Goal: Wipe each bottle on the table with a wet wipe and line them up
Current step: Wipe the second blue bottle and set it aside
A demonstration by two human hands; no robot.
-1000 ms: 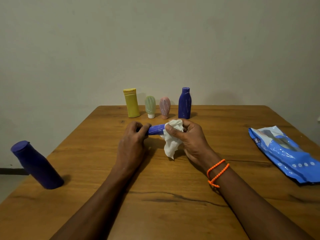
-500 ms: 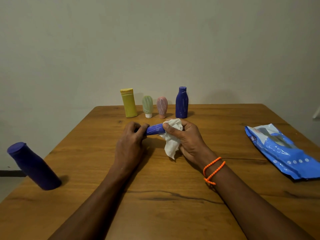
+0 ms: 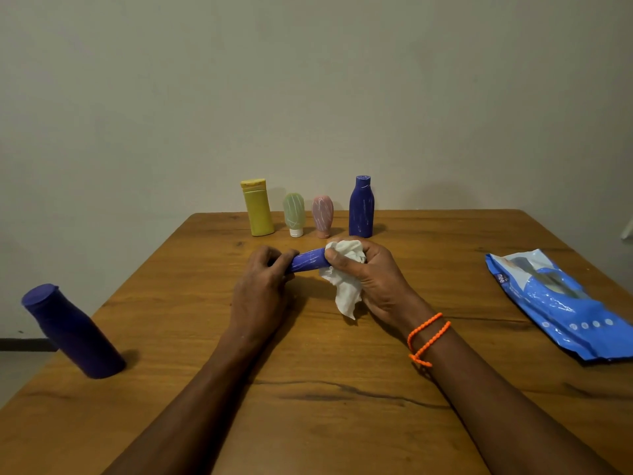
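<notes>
A small blue bottle (image 3: pixel 308 260) lies sideways above the middle of the wooden table (image 3: pixel 342 423). My left hand (image 3: pixel 260 289) grips its left end. My right hand (image 3: pixel 373 279) holds a white wet wipe (image 3: pixel 346 289) wrapped round its right end, which is hidden. In a row at the table's far edge stand a yellow bottle (image 3: pixel 257 208), a green bottle (image 3: pixel 294 214), a pink bottle (image 3: pixel 322 216) and a tall blue bottle (image 3: pixel 361 207). A large dark blue bottle (image 3: pixel 73 332) stands at the left edge.
A blue pack of wet wipes (image 3: pixel 561 303) lies flat near the table's right edge. A plain wall rises right behind the row of bottles. My right wrist carries an orange bead band (image 3: pixel 426 337).
The small blue bottle's right end has lifted a little, and my right hand's wipe sits slightly higher on it. The view shifted a bit; the other bottles have not moved.
</notes>
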